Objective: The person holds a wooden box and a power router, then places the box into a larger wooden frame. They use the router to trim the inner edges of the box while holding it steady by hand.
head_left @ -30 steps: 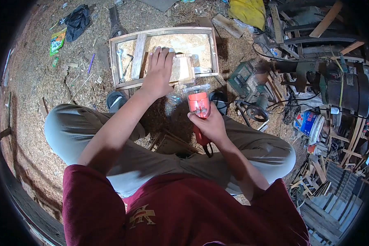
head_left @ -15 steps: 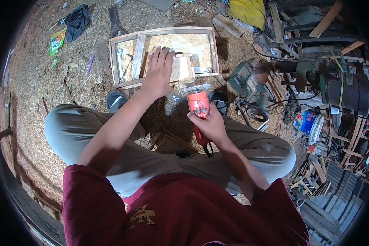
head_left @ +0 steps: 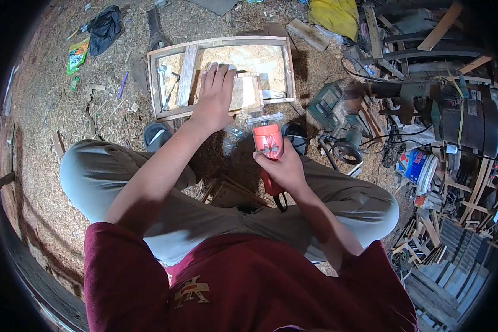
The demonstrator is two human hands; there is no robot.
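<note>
My right hand point(head_left: 283, 167) is wrapped round a red trim router point(head_left: 268, 138) with a clear base. The router's base faces forward, just short of a pale wooden board point(head_left: 245, 92). With fingers stretched out, my left hand point(head_left: 213, 102) lies flat on the left part of that board and hides it. Beneath is a shallow wooden frame point(head_left: 238, 40) with sawdust inside. A crossbar point(head_left: 188, 74) spans the frame, and a wrench point(head_left: 163, 86) lies at its left end.
A green power tool point(head_left: 329, 110) and a black cable stand to the right. Farther right are a blue-and-white bucket point(head_left: 418, 169) and heaps of wood scraps point(head_left: 426, 238). A black plastic bag point(head_left: 104, 30), a green packet point(head_left: 77, 55) and a yellow sack point(head_left: 335, 16) lie on the ground.
</note>
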